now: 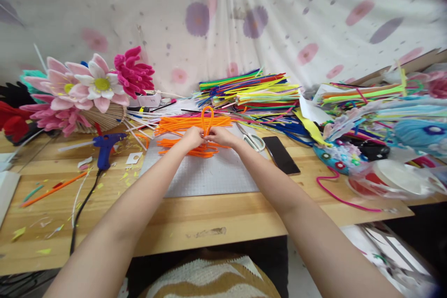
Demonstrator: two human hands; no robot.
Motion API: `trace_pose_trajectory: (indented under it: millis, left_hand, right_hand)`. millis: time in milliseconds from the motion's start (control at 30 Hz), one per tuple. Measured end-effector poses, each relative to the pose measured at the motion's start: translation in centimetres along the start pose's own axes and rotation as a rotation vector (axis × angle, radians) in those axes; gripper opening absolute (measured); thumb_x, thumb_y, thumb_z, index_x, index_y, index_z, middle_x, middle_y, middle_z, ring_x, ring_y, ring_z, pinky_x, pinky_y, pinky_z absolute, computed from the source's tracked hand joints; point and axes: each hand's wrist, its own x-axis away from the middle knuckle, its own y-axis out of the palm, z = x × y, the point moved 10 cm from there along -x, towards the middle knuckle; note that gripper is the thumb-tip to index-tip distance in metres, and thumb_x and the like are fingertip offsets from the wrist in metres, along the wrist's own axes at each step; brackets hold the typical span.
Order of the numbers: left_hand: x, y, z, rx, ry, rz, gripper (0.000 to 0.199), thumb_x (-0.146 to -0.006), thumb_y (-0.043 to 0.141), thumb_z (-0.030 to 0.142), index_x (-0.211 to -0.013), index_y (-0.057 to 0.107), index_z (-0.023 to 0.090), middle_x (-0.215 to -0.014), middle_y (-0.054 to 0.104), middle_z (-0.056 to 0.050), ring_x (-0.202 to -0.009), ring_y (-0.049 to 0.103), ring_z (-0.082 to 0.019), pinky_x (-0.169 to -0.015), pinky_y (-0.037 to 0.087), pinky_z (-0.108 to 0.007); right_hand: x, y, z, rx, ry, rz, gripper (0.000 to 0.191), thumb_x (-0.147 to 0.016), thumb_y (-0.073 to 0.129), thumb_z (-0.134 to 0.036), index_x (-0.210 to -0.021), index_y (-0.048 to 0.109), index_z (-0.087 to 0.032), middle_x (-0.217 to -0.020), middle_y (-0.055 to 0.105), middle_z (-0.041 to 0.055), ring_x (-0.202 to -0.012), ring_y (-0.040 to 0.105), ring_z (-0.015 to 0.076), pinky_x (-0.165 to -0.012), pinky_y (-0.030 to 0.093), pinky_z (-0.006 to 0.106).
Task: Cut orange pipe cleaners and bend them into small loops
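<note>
An orange pipe cleaner (208, 114), bent into an upright loop, is pinched at its lower end between both hands. My left hand (194, 138) grips it from the left with fingers closed. From the right, my right hand (221, 136) closes on the same spot, fingertips meeting the left ones. Behind and under the hands lie orange pipe cleaners (174, 125) in a bundle, with a second bunch (202, 152) of shorter-looking orange pieces nearer me. Both rest on a grey cutting mat (209, 184). Where the ends of the held pipe cleaner go is hidden by the fingers.
Scissors (256, 142) and a black phone (281, 154) lie right of the hands. A blue glue gun (104, 149) with its cord sits left, near fuzzy flowers (98, 81). Piled multicoloured pipe cleaners (251, 88) fill the back; a ribbon spool (391, 177) stands at right.
</note>
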Motion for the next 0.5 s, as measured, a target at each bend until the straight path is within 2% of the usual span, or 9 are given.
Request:
trace_pose_trajectory:
  millis: [100,267,500]
  left_hand:
    - [0.0,0.1,0.0,0.031,0.013,-0.046,0.008,-0.052,0.071,0.018,-0.057,0.065,0.019,-0.049,0.060,0.003,-0.053,0.057,-0.013,-0.052,0.042,-0.021]
    - [0.2,0.2,0.1,-0.052,0.011,-0.111,0.008,-0.051,0.070,0.016,-0.056,0.065,0.019,-0.045,0.057,0.004,-0.049,0.056,-0.012,-0.051,0.041,-0.021]
    - [0.8,0.0,0.3,-0.105,0.004,-0.113,0.007,-0.052,0.070,0.015,-0.055,0.064,0.019,-0.042,0.055,0.005,-0.044,0.053,-0.011,-0.046,0.038,-0.019]
  right_hand:
    - [0.0,0.2,-0.3,0.013,-0.026,-0.033,0.016,-0.077,0.056,-0.026,-0.083,0.063,-0.013,-0.078,0.064,0.0027,-0.066,0.053,0.0105,-0.058,0.035,0.019]
    - [0.1,0.8,-1.0,0.019,-0.087,-0.114,0.017,-0.079,0.053,-0.027,-0.082,0.063,-0.013,-0.075,0.063,0.0018,-0.063,0.051,0.0101,-0.056,0.033,0.019]
    - [0.1,1.4,-1.2,-0.017,-0.103,-0.137,0.020,-0.078,0.051,-0.027,-0.075,0.063,-0.012,-0.067,0.059,-0.0003,-0.058,0.048,0.0093,-0.055,0.033,0.019]
